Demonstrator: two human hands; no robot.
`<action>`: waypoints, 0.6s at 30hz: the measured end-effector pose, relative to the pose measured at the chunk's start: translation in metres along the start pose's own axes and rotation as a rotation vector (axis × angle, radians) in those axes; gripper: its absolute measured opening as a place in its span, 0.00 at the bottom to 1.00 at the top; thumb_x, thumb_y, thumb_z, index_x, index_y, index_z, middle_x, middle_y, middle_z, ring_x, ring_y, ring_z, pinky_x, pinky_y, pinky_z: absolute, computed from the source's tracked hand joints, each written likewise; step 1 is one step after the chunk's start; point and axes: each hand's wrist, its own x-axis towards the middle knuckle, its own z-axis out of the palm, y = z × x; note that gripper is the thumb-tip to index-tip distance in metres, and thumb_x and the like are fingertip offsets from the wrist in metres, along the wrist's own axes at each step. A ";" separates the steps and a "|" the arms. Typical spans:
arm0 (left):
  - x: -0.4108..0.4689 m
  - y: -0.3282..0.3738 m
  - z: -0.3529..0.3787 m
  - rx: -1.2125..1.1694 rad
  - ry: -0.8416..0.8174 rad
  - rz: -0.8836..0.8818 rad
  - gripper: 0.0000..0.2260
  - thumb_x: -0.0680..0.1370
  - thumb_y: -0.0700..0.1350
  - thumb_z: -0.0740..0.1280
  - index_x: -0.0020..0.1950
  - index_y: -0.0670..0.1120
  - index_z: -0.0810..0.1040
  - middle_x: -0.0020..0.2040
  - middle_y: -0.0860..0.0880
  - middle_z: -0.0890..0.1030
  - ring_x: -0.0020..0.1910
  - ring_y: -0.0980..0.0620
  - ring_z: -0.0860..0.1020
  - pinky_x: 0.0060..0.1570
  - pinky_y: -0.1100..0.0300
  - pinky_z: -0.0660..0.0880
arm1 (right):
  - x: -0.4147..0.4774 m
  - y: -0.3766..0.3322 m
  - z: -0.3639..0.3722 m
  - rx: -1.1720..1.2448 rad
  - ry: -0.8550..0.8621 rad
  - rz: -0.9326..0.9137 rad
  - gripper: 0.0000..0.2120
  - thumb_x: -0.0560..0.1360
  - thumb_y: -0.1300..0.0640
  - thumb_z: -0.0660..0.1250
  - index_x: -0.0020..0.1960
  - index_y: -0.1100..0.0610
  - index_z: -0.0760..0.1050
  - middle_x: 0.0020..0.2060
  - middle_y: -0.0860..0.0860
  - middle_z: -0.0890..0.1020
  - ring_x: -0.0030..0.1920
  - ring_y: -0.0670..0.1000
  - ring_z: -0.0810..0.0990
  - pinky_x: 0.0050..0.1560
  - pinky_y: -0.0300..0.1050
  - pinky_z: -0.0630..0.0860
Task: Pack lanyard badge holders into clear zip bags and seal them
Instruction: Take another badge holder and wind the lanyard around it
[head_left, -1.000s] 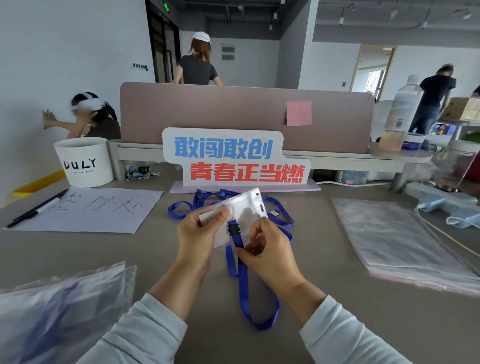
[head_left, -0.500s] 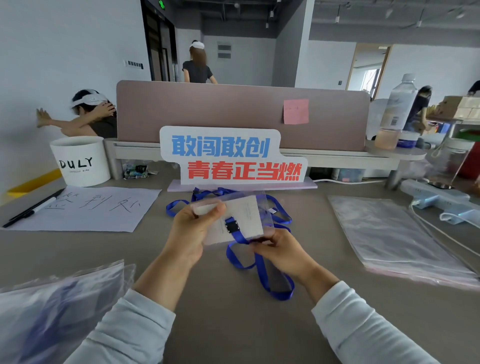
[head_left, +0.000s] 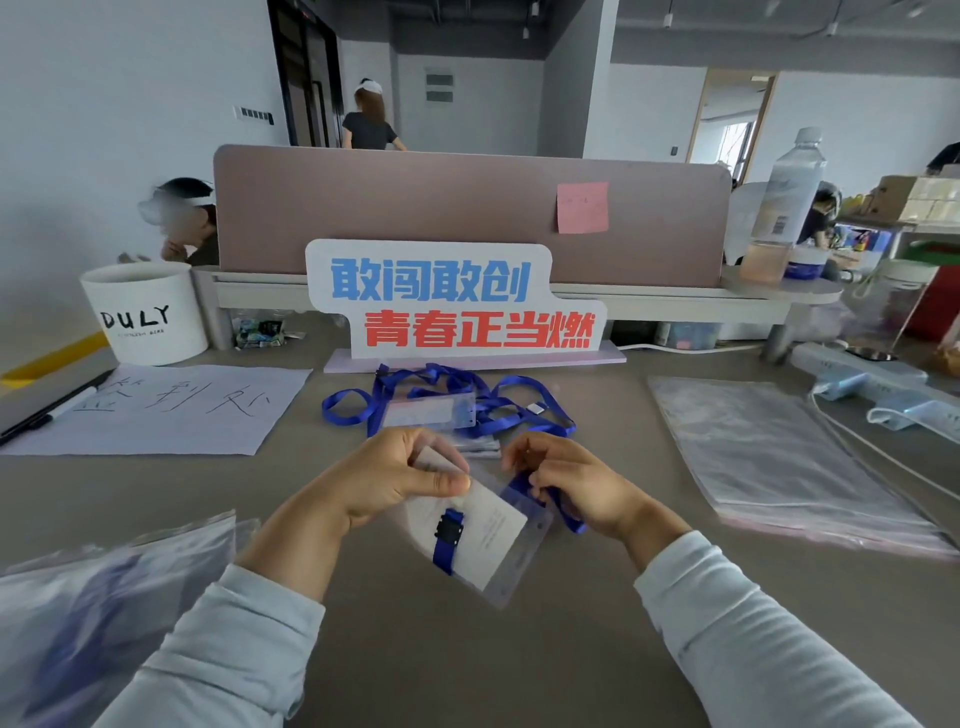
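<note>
The left hand (head_left: 395, 478) pinches the upper corner of a clear badge holder (head_left: 493, 540) between thumb and fingers. It holds the holder tilted just below the middle of the frame, over the desk (head_left: 467, 670). A white card sits inside the holder, and a black clip (head_left: 449, 530) on a short blue strap lies across its face. Just to the right, the right hand (head_left: 576, 483) has its fingers curled round the blue lanyard (head_left: 563, 512) that runs off the holder's upper edge. Behind both hands, at the centre of the frame, a tangle of further blue lanyards (head_left: 498, 400) lies on the desk with another clear holder (head_left: 431, 413) among them. To the right lies a flat stack of clear zip bags (head_left: 769, 457). Blurred bags with blue inside (head_left: 104, 597) fill the lower left corner. At mid left lie a handwritten sheet of paper (head_left: 171, 410) and a pen (head_left: 52, 408), in front of a white cup (head_left: 145, 312) marked DULY. A lettered sign (head_left: 452, 301) stands behind the lanyards, in front of a partition (head_left: 415, 213) bearing a pink sticky note (head_left: 582, 208).
</note>
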 end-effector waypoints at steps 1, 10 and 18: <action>-0.001 0.002 0.000 0.044 -0.005 -0.015 0.08 0.62 0.46 0.77 0.39 0.50 0.81 0.38 0.50 0.81 0.43 0.53 0.79 0.50 0.57 0.75 | 0.000 0.000 0.000 0.026 0.013 -0.010 0.09 0.68 0.64 0.59 0.45 0.55 0.74 0.42 0.50 0.76 0.42 0.48 0.73 0.42 0.36 0.72; -0.001 0.009 0.007 0.261 0.028 -0.072 0.08 0.69 0.44 0.74 0.45 0.50 0.78 0.46 0.53 0.79 0.48 0.58 0.76 0.46 0.63 0.73 | 0.008 -0.004 0.009 -0.268 0.394 -0.212 0.12 0.71 0.64 0.71 0.49 0.49 0.78 0.47 0.44 0.81 0.48 0.35 0.78 0.51 0.26 0.71; 0.003 0.011 0.012 0.302 0.205 0.013 0.06 0.70 0.46 0.73 0.43 0.53 0.78 0.45 0.59 0.77 0.46 0.62 0.75 0.42 0.70 0.68 | 0.010 -0.023 0.021 -0.592 0.637 -0.639 0.10 0.67 0.61 0.71 0.48 0.59 0.82 0.43 0.45 0.81 0.48 0.44 0.76 0.57 0.26 0.66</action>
